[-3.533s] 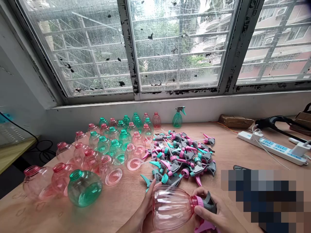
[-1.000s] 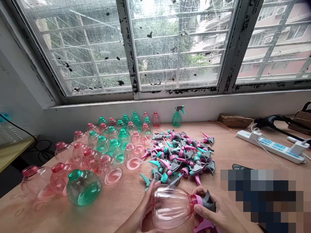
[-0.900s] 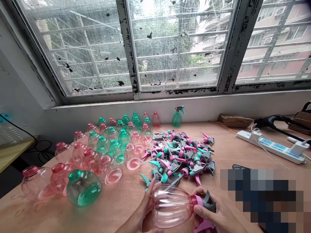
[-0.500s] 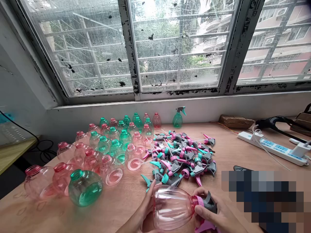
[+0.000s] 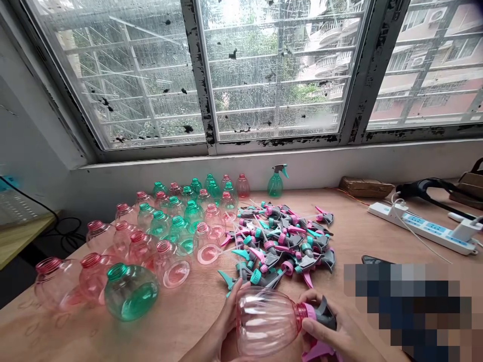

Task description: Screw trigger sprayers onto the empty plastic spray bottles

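Observation:
A clear pink spray bottle (image 5: 266, 322) lies on its side between my hands, low at the front of the table. My left hand (image 5: 226, 322) is wrapped round its base end. At the neck, my right hand (image 5: 332, 327) grips the pink collar of a grey spray head (image 5: 325, 314), which sits on the bottle's mouth. The pink trigger (image 5: 320, 350) points down below my right fingers. Just beyond the bottle lies a heap of loose grey, pink and teal spray heads (image 5: 279, 241), their thin tubes sticking out.
Open pink bottles (image 5: 96, 276) and green bottles (image 5: 130, 291) stand in rows at the left. One assembled green spray bottle (image 5: 275, 182) is by the wall. A white power strip (image 5: 422, 227), a brown package (image 5: 365, 187) and a dark phone-like edge (image 5: 375, 260) lie on the right.
The bottle has turned slightly about its long axis, its ribs showing differently. Both hands keep their places; the whole view has shifted a little.

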### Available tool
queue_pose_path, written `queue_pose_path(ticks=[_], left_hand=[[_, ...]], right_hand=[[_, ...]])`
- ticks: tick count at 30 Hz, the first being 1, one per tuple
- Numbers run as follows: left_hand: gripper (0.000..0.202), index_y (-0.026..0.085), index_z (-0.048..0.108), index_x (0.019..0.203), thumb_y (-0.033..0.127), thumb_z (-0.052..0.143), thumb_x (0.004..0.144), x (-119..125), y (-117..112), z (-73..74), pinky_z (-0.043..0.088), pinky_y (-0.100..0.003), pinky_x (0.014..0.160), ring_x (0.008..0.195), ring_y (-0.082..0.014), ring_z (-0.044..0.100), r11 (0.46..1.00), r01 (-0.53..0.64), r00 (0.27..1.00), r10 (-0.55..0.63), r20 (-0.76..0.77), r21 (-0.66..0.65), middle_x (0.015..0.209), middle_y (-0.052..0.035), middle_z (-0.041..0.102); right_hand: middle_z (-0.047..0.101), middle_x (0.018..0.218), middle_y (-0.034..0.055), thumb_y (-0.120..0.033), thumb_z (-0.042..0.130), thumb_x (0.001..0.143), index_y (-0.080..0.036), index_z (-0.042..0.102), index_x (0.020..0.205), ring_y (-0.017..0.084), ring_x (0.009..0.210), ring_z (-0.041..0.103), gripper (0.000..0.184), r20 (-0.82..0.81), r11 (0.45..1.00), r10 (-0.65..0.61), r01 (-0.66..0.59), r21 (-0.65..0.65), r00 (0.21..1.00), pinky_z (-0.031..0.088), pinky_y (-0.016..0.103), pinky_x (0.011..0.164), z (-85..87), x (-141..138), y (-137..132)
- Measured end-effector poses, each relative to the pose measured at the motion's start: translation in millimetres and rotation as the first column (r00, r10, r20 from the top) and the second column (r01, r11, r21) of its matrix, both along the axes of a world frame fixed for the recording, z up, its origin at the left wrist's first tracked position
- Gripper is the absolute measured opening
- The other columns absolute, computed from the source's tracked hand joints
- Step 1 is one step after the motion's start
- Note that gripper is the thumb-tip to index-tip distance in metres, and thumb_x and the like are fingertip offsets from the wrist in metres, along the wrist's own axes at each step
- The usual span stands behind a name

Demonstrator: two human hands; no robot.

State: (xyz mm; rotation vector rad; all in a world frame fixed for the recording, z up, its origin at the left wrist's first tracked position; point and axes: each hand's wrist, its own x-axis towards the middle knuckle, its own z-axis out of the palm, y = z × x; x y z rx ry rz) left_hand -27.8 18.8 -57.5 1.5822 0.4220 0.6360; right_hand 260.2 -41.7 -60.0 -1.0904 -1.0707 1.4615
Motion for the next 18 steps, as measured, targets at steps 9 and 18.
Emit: queue_pose_path(ticks=[9,18], left_hand=[[0.118,0.043,0.0,0.156,0.06,0.079,0.071,0.0,-3.7,6.3,0.026,-0.055,0.119,0.147,-0.0424,0.032,1.0,0.004,0.999,-0.005,-0.034,-0.023,0.169,-0.0037,0.009],[0.105,0.042,0.0,0.157,0.054,0.072,0.082,2.4,0.3,-3.8,0.026,-0.055,0.119,0.15,-0.0396,0.026,0.999,-0.016,1.0,0.016,-0.016,-0.03,0.169,-0.0045,0.01]], right_hand=[[0.07,0.061,-0.0032,-0.055,0.08,0.075,-0.019,0.057,0.101,0.013,0.047,0.063,0.05,0.016,1.0,0.002,-0.003,0.015,1.0,0.047,0.018,0.039,-2.9,1.6,1.0],[0.075,0.059,-0.001,-0.054,0.08,0.077,-0.018,0.054,0.104,0.013,0.045,0.067,0.052,0.022,1.0,0.006,-0.005,-0.022,1.0,0.047,0.018,0.04,-0.7,1.6,-0.3]])
